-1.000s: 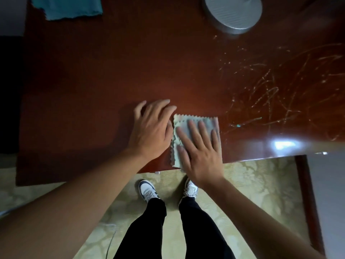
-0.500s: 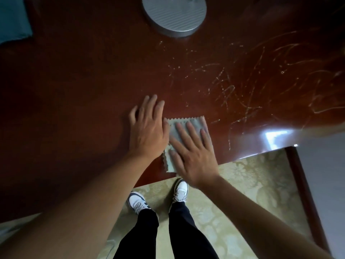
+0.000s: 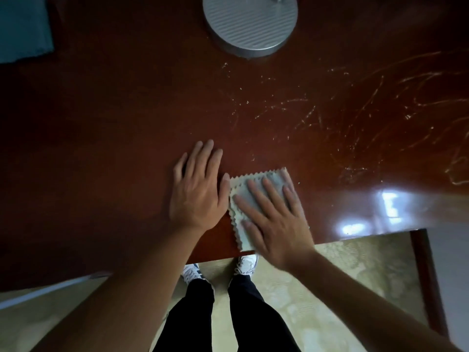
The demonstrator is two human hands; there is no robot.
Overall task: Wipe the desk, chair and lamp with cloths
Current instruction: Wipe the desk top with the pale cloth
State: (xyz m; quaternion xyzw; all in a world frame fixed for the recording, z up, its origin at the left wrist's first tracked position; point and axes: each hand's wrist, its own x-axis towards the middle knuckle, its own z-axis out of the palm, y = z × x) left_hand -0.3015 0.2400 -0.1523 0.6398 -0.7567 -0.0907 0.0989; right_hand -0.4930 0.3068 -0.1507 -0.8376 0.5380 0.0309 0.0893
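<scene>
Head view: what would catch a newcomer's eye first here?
The two hands at the desk's near edge: the right hand lies flat on a pale folded cloth, the left hand flat on the bare reddish-brown desk beside it. Next, pale scratch-like marks spread across the right side, and a round ribbed silver lamp base stands at the far edge.

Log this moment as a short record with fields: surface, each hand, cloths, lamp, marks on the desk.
surface: dark red-brown desk, glossy, seen from above
right hand: right hand flat, fingers straight, pressing the grey cloth near the desk's front edge
left hand: left hand flat on bare wood, beside the cloth, thumb at its edge
cloths: grey cloth folded, zigzag edges; teal cloth at the far left corner, untouched
lamp: round ribbed silver lamp base at the far edge
marks: pale streaks across the right half
</scene>
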